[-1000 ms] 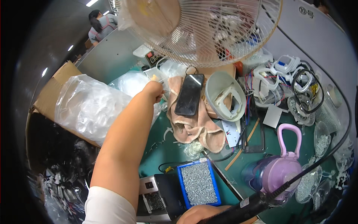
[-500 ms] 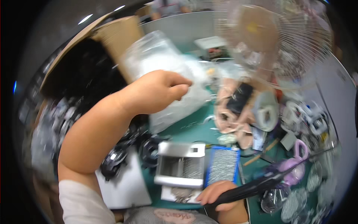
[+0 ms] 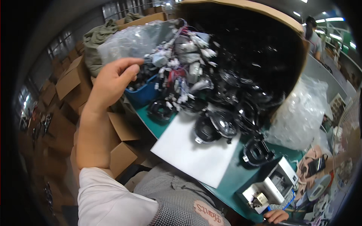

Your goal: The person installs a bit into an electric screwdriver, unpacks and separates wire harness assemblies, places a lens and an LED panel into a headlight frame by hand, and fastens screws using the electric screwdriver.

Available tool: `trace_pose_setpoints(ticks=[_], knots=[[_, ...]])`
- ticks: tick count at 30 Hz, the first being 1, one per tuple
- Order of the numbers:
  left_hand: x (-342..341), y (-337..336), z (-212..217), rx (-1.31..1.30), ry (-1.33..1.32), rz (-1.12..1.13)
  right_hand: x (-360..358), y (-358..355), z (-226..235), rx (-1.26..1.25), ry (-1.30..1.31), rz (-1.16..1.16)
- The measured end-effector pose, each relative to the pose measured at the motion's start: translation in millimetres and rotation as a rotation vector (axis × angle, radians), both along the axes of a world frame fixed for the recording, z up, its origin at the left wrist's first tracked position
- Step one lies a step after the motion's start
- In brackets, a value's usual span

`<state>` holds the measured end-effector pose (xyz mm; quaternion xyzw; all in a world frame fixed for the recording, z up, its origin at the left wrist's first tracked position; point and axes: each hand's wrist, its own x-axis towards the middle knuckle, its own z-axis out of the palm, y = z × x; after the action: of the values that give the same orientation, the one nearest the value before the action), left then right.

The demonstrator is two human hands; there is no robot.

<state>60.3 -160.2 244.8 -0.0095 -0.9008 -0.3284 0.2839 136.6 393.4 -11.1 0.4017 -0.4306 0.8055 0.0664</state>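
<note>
My left hand (image 3: pixel 110 81) is raised at the left, beside a pile of white-plugged wired parts (image 3: pixel 184 64). Its index finger is stretched out with the thumb a little apart, and nothing shows between them. At the lower right edge my right hand (image 3: pixel 276 216) is curled by the screw feeder (image 3: pixel 281 180), a white box. The black electric screwdriver in it is nearly all cut off by the edge. Several glossy black housings (image 3: pixel 224 122) lie on a white sheet (image 3: pixel 196 150) between my hands. Another black ring-shaped housing (image 3: pixel 256 151) lies near the feeder.
A big cardboard box (image 3: pixel 301 52) with a dark inside stands behind the housings. A blue bin (image 3: pixel 142 92) sits at the green table's left edge. Plastic bags (image 3: pixel 301 113) lie right of the box. Cartons (image 3: pixel 71 83) stand on the left, and a fan (image 3: pixel 348 120) at the far right.
The view has swung left. My left hand has moved from above the plastic bag to the wired parts. My right hand stays near the screw feeder, now at the view's edge.
</note>
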Motion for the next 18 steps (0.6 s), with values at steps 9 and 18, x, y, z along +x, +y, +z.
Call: trace_pose_setpoints(ticks=[9,18], knots=[[18.9,-154.8,-74.2,0.092,0.069,0.346,-1.3,-63.2,42.6,0.139,0.04,-0.085],[-29.2,-307.1,-125.3,0.08,0.007,0.636,12.9,-124.0,35.5,0.12,-0.091,-0.311]])
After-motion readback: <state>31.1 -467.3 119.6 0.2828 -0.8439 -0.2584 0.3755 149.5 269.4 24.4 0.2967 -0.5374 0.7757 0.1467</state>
